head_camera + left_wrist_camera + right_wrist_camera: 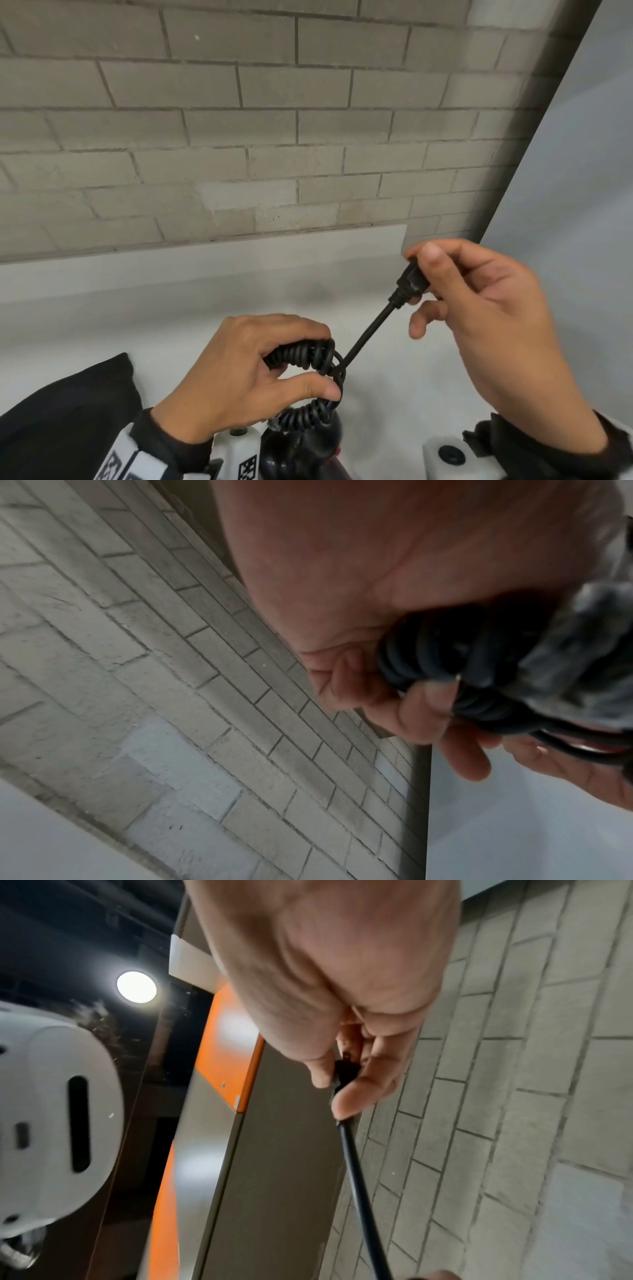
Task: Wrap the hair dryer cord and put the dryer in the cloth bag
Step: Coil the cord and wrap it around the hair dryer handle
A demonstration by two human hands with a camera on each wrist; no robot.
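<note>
The black coiled cord (303, 356) is bunched in a loop, and my left hand (246, 373) grips it just above the black hair dryer (301, 445), which is mostly hidden at the bottom edge. In the left wrist view the coiled cord (431, 653) lies under my curled fingers (421, 718). My right hand (479, 308) pinches the black plug (411, 277), up and to the right. A straight stretch of cord (366, 334) runs taut from the plug down into the coil. The right wrist view shows the plug (344, 1072) between thumb and fingers. The black cloth bag (68, 411) lies at lower left.
A white table (171, 325) stands against a grey brick wall (239, 120). A pale panel (565, 171) rises on the right. White wrist-camera housings (239, 442) sit at the bottom edge. In the right wrist view a white helmet-like shape (51, 1123) and an orange panel (229, 1047) appear.
</note>
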